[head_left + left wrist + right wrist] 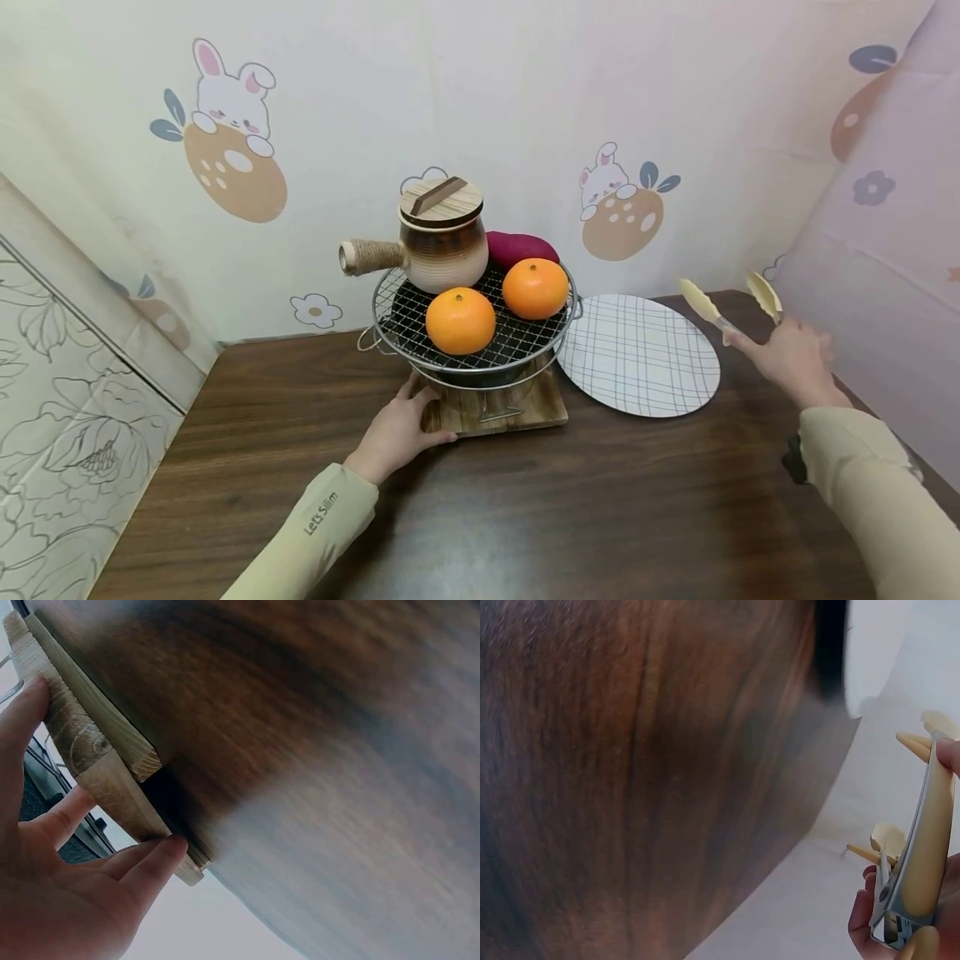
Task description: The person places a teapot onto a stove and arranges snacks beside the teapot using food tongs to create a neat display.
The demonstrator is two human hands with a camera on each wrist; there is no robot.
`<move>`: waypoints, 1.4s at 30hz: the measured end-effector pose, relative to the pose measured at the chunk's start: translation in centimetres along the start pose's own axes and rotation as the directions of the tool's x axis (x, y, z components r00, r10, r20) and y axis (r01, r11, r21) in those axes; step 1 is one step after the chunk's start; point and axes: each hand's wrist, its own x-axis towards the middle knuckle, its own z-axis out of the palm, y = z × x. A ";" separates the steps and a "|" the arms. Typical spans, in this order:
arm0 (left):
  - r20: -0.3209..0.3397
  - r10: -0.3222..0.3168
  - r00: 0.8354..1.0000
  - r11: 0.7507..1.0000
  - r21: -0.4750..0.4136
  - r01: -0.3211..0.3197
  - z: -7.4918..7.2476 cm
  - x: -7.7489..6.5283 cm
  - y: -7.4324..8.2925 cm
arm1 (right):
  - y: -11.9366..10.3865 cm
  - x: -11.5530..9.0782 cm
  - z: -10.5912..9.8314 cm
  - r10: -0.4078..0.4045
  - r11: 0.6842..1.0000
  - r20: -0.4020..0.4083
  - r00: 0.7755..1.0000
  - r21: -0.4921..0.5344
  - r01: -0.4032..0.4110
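My left hand (393, 429) is at the front left corner of a wooden board (551, 404), thumb along the front edge and fingers on the left side. In the left wrist view, the fingertips hold the board's edge (112, 780). On the board stands a round grill stove with a wire rack (397, 304). Two orange fruits (460, 322) (536, 289), a dark red sweet potato (521, 248) and a lidded clay pot (446, 250) sit on the rack. Raised at the right, my right hand (795, 358) grips tongs (702, 302), whose pale tips are spread apart around nothing.
A round white plate (637, 358) with a thin line pattern lies right of the stove, beneath the tongs' side. The pot's rope-wrapped handle (371, 256) sticks out left past the rack. A printed curtain (510, 100) hangs close behind the dark wooden table (600, 517).
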 end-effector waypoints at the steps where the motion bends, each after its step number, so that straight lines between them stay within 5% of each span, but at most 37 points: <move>1: 0.002 -0.001 1.000 1.000 0.000 0.001 0.0 0.0 0.0 | 0.3 0.0 0.1 0.005 1.000 0.007 1.000 -0.008 -0.005; 17: 0.008 -0.001 1.000 1.000 0.007 0.001 0.1 -0.1 0.0 | 1.8 -0.3 1.4 0.076 0.996 0.102 0.992 -0.045 -0.071; 28: 0.011 0.001 1.000 1.000 0.010 -0.001 0.3 0.1 0.0 | 1.5 -0.6 1.8 0.184 0.981 0.178 0.967 0.023 -0.191; 42: 0.013 -0.017 1.000 1.000 0.016 0.017 0.1 0.0 -0.1 | 1.1 0.2 2.5 0.187 0.976 0.237 0.953 0.063 -0.207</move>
